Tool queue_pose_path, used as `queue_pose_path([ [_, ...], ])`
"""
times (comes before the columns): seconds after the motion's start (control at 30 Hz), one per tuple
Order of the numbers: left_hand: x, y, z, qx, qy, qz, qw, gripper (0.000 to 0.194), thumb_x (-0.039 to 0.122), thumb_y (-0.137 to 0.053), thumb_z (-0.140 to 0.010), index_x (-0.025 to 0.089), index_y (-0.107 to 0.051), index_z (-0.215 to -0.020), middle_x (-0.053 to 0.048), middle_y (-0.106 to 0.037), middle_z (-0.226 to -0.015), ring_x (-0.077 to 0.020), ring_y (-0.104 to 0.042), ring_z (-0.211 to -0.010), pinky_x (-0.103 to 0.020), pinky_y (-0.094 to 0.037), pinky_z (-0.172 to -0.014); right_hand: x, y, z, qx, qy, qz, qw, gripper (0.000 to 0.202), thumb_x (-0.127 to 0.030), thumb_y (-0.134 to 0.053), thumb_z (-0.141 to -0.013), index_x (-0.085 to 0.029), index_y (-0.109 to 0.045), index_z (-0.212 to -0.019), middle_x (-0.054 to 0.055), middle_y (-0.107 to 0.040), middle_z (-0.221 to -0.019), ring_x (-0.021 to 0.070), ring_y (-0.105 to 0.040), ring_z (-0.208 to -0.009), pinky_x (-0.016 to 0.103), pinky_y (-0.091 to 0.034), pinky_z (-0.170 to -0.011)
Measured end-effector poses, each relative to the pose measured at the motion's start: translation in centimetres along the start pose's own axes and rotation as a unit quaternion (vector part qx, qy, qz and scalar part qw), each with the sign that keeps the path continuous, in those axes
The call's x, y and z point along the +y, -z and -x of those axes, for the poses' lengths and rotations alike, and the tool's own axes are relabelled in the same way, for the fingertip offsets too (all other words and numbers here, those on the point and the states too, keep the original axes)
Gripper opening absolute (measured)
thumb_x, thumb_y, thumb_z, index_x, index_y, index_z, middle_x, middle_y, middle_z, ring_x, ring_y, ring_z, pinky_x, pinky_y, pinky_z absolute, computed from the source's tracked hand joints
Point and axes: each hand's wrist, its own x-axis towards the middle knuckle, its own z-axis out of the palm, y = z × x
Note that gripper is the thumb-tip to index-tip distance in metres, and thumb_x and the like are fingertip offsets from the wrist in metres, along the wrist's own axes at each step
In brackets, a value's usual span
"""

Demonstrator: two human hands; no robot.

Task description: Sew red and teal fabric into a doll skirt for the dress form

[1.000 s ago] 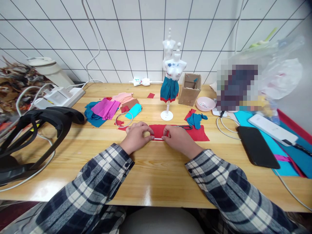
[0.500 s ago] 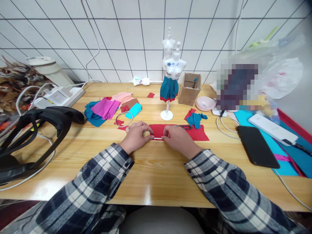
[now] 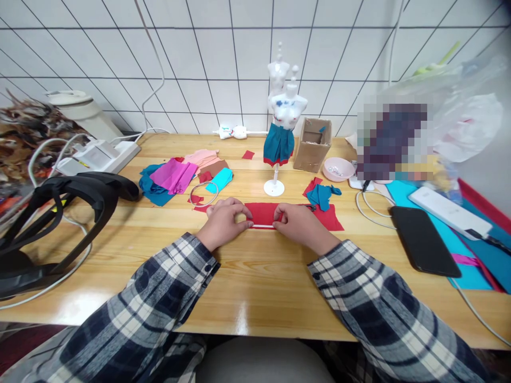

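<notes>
A strip of red fabric [image 3: 262, 214] lies flat across the table in front of me. Along its near edge runs a thin white strip [image 3: 263, 226], which looks like tape. My left hand [image 3: 225, 222] pinches the left end of this strip against the fabric, thumb and fingertips together. At the other end, my right hand [image 3: 300, 224] has its fingers closed on the strip too. Small dark scissors [image 3: 312, 208] lie on the fabric, mostly hidden behind my right hand. Beyond the fabric, a white mannequin [image 3: 288, 110] on a stand wears a teal skirt [image 3: 278, 143] with a red hem.
Fabric pieces [image 3: 175, 175] and a ring [image 3: 204, 193] lie left. Teal scraps [image 3: 320, 196], a cardboard box [image 3: 312, 146] and a pink bowl [image 3: 338, 170] stand right of the mannequin. A phone [image 3: 424, 239] lies far right, a black headset [image 3: 80, 213] far left.
My right hand has slid a little to the right along the fabric edge, showing more of the white strip and covering more of the scissors. My left hand stays in place.
</notes>
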Motion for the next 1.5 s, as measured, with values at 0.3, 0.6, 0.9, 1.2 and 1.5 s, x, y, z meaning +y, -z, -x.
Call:
queue_pose_path([
  [0.3, 0.0, 0.1, 0.0, -0.005, 0.002, 0.003, 1.000, 0.013, 0.039, -0.073, -0.076, 0.029, -0.073, -0.085, 0.000, -0.065, -0.105, -0.0254, -0.055, -0.105, -0.043, -0.032, -0.091, 1.1, 0.7, 0.0, 0.010, -0.059, 0.111, 0.992, 0.030, -0.046, -0.071, -0.075, -0.023, -0.054, -0.084, 0.001, -0.067, -0.079, 0.0198, -0.060, -0.076, 0.027, -0.028, -0.054],
  [0.6, -0.2, 0.3, 0.0, -0.007, -0.012, 0.015, 1.000, 0.014, 0.037, -0.072, -0.076, 0.027, -0.073, -0.086, -0.001, -0.065, -0.105, -0.0249, -0.056, -0.105, -0.041, -0.036, -0.094, 1.9, 1.6, -0.2, -0.021, -0.062, 0.026, 0.998, 0.025, -0.038, -0.070, -0.073, -0.023, -0.050, -0.075, -0.003, -0.063, -0.072, 0.0142, -0.054, -0.066, 0.025, -0.029, -0.053],
  [0.9, -0.6, 0.1, -0.1, 0.015, -0.058, 0.051, 0.997, 0.017, 0.038, -0.069, -0.079, 0.024, -0.073, -0.086, -0.004, -0.067, -0.097, -0.0229, -0.060, -0.098, -0.038, -0.042, -0.092, 1.4, 0.9, 0.4, 0.017, -0.040, 0.084, 0.996, 0.024, -0.037, -0.068, -0.075, -0.023, -0.048, -0.075, -0.002, -0.062, -0.074, 0.0154, -0.052, -0.068, 0.026, -0.024, -0.053],
  [1.2, -5.5, 5.6, -0.6, 0.109, 0.040, -0.119, 0.986, 0.029, 0.047, -0.060, -0.082, 0.023, -0.073, -0.091, -0.006, -0.072, -0.100, -0.0274, -0.061, -0.098, -0.038, -0.043, -0.087, 1.1, 1.7, 0.5, 0.075, 0.013, -0.028, 0.997, 0.014, -0.020, -0.053, -0.076, -0.022, -0.043, -0.068, -0.004, -0.055, -0.064, 0.0120, -0.047, -0.060, 0.025, -0.025, -0.052],
  [1.5, -6.1, 5.7, -0.6, 0.045, 0.136, -0.209, 0.967, 0.025, 0.042, -0.053, -0.086, 0.027, -0.073, -0.090, -0.006, -0.074, -0.097, -0.0342, -0.062, -0.104, -0.048, -0.036, -0.087, 0.8, 1.6, 1.0, 0.121, 0.044, -0.022, 0.991, 0.015, -0.020, -0.053, -0.079, -0.022, -0.042, -0.069, -0.004, -0.054, -0.059, 0.0119, -0.047, -0.056, 0.026, -0.022, -0.052],
])
